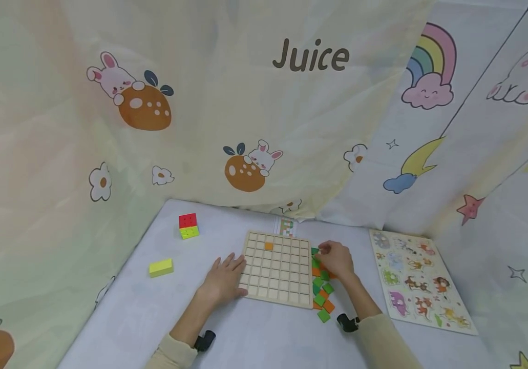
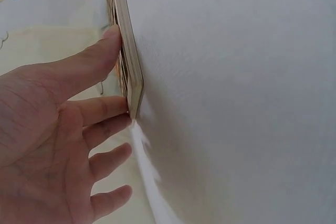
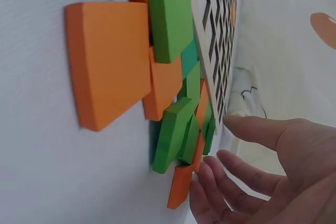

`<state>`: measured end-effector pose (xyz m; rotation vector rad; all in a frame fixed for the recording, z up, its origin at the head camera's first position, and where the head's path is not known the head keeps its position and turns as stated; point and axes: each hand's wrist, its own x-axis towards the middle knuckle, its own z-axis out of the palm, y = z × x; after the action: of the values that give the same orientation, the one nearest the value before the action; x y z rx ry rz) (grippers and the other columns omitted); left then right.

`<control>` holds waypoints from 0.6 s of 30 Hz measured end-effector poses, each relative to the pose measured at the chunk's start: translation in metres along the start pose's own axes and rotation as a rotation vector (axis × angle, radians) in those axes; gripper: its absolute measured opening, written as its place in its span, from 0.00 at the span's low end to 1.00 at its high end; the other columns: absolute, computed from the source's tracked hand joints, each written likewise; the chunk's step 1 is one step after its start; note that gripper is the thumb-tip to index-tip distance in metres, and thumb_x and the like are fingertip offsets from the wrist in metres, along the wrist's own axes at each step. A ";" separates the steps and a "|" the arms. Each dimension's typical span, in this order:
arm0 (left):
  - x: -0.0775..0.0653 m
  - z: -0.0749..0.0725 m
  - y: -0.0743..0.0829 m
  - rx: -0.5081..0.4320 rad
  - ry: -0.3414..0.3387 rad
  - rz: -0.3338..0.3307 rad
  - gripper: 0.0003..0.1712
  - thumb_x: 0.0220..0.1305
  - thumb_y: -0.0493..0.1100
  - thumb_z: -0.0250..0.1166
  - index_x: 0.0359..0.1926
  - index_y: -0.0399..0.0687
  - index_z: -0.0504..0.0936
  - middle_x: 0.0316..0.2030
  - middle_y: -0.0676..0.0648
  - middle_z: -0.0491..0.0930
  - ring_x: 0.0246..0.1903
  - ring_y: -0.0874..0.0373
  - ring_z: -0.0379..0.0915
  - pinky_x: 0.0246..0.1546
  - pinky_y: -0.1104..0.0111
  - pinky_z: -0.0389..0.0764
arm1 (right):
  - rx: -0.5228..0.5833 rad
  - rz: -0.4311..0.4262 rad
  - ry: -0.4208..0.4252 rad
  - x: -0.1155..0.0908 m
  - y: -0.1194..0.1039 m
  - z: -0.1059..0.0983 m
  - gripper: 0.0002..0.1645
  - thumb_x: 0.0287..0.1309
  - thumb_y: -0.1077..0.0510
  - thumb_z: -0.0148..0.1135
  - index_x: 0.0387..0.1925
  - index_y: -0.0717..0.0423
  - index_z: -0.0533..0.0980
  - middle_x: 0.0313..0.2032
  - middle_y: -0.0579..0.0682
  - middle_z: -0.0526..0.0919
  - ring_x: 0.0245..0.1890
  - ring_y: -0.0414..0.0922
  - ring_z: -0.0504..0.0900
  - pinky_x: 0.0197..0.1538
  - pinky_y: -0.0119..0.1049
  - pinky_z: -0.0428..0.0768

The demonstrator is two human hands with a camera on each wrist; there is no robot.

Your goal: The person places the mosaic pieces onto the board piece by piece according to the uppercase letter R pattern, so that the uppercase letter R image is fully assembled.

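The fingers of the person's right hand (image 1: 336,259) bend down at the right of the head view, thumb apart from the rest; I see nothing pinched, though that hand hides its own fingertips there, so whether they touch a piece I can't tell. Under and below it, loose square tiles (image 1: 320,300), glossy green and orange, lie heaped along the board's right side. The left hand's (image 1: 221,281) fingers are spread, thumb and fingertips resting against the opposite edge of the pale wooden grid board (image 1: 275,270), centre low in the frame. One orange square tile (image 1: 269,246) sits in its upper rows.

The tiles look light, stiff and a touch slippery; I'd pinch one by opposite side edges. The board seems rigid, best steadied by its rim.

Farther out on the white-covered tabletop (image 1: 236,341): a printed card behind the board (image 1: 287,227), a red-and-yellow cube (image 1: 188,226) and yellow block (image 1: 161,267) at left, an animal-picture board (image 1: 402,288) at right.
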<state>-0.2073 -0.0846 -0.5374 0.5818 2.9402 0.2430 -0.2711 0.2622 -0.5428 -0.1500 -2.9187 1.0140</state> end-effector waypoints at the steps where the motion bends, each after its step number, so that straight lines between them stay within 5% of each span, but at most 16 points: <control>1: 0.000 -0.001 0.000 0.003 -0.005 -0.003 0.51 0.59 0.61 0.76 0.76 0.41 0.69 0.77 0.44 0.65 0.79 0.41 0.52 0.76 0.40 0.55 | -0.012 -0.002 -0.007 -0.001 0.001 0.000 0.20 0.57 0.54 0.76 0.48 0.61 0.85 0.38 0.52 0.89 0.38 0.49 0.86 0.38 0.44 0.83; 18: 0.000 -0.001 0.000 -0.004 -0.002 -0.001 0.51 0.58 0.61 0.77 0.75 0.41 0.70 0.77 0.43 0.66 0.79 0.41 0.53 0.76 0.40 0.55 | 0.055 0.019 -0.012 0.000 0.005 -0.001 0.20 0.50 0.58 0.81 0.46 0.58 0.87 0.37 0.51 0.89 0.37 0.48 0.85 0.37 0.39 0.82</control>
<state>-0.2077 -0.0843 -0.5363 0.5802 2.9372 0.2480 -0.2708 0.2673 -0.5450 -0.1708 -2.9020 1.1004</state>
